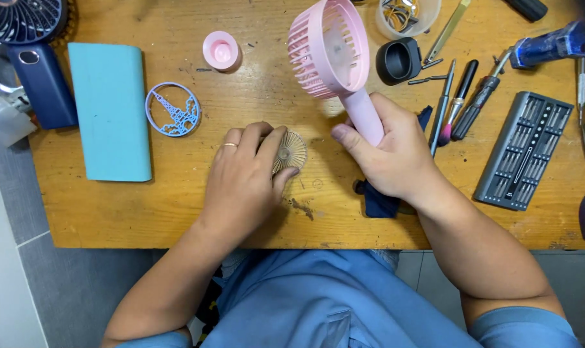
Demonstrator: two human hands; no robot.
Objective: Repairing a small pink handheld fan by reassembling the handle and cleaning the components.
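Left hand [244, 174]: grip closed over small round grille [290, 152], flat on bench [176, 212]. Right hand [395, 154]: grip wrapped round handle of pink handheld fan [334, 55], head raised, tilted. Risk: grille, probably thin plastic, cracking under pressing fingers.

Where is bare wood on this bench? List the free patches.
Free: between the teal case and left hand, below the round ornament; also between the pink cap and fan. Crowded: right of the right hand, tools and bit case.
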